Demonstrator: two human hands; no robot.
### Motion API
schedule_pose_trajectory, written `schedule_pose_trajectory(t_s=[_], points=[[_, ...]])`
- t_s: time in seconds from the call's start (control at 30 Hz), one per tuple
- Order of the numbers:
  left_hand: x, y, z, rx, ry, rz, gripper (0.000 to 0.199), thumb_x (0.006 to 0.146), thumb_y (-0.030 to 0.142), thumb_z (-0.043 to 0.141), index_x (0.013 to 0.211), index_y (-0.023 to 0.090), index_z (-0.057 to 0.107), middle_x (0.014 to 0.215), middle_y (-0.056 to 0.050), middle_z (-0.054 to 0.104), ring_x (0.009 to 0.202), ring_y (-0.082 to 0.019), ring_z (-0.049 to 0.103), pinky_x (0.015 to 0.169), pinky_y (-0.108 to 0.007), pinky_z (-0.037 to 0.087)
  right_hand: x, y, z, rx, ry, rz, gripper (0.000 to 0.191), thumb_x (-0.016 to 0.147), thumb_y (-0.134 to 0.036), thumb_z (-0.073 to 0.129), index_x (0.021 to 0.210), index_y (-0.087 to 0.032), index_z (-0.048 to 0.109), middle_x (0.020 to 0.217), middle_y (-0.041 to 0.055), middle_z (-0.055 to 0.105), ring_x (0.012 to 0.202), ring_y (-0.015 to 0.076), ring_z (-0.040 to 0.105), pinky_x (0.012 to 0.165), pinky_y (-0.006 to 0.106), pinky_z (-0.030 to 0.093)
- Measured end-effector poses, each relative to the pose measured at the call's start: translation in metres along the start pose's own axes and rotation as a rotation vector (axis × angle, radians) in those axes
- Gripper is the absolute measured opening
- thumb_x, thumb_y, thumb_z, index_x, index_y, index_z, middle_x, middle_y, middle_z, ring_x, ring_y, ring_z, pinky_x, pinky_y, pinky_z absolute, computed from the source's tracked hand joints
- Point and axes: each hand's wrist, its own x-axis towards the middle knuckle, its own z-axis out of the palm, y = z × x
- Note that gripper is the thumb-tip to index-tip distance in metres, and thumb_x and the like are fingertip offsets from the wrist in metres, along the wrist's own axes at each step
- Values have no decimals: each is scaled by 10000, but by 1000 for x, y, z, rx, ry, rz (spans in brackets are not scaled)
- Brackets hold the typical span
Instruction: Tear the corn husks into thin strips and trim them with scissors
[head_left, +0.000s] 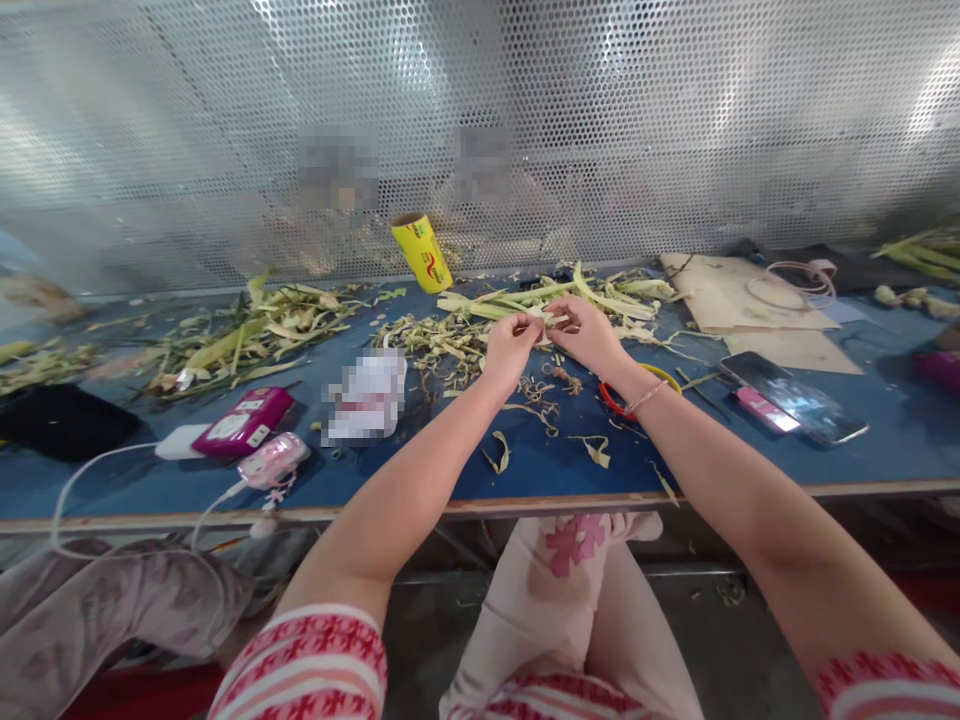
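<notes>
Both hands are on one pale piece [546,319] of plant matter, held just above the long leaf strips [487,304], toward the back of the blue worktop [427,485]. Left hand [511,345]: narrow grip, thumb and fingertips pinched on the near-left end. Right hand [576,328]: same narrow pinch from the other side, fingertips almost meeting the left ones. Step in hand reads as fine two-handed picking or parting of that piece; can't confirm whether it's tearing or just straightening. My judgement: next move calls for one pinch staying firm while the other draws away sideways, low force, since the stuff looks thin and likely to split. Orientation: long axis seems to run roughly left-right, hand to hand, but fingers hide both ends, so can't tell which way the tip points. Long leaf strips behind also lie mostly crosswise. Shredded curls [442,345] sit left of the hands, loose scraps [598,452] nearer the front edge. Yellow tube [423,253] is behind, by the perforated panel [480,90]. Red-and-yellow ring [616,401] lies under the right wrist.
</notes>
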Motion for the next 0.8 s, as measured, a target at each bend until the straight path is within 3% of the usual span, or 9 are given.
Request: schedule_pose_trajectory(t_s=[0.17, 0.37, 0.63, 0.8], points=[[1, -2, 1, -126, -1, -28, 74, 737, 158, 660, 663, 150, 661, 611, 6, 636, 607, -96, 578, 685, -243, 475, -2, -1, -2, -80, 9, -79, 195, 670, -216, 717, 861, -220, 675, 964, 33, 612, 734, 142, 592, 705, 323, 515], [-1, 2, 2, -170, -1, -64, 77, 737, 112, 656, 672, 151, 665, 631, 1, 639, 642, -100, 591, 749, -266, 498, -4, -8, -4, -135, 20, -96, 86, 729, -274, 720, 785, -220, 683, 891, 37, 627, 737, 155, 567, 734, 337, 503], [-2, 2, 2, -151, -21, -23, 45, 714, 115, 679, 711, 158, 692, 691, -12, 672, 703, -119, 614, 779, -277, 491, -1, -5, -2, 42, 23, 53, 80, 715, -222, 708, 675, -212, 640, 665, -1, 606, 652, 148, 565, 714, 335, 481], [-2, -1, -1, -60, -33, 37, 25, 697, 144, 702, 715, 161, 701, 700, -12, 683, 708, -126, 612, 752, -264, 479, 0, -6, 0, 139, 9, 113, 91, 704, -199, 697, 665, -209, 616, 638, -12, 595, 627, 139, 583, 686, 326, 491]])
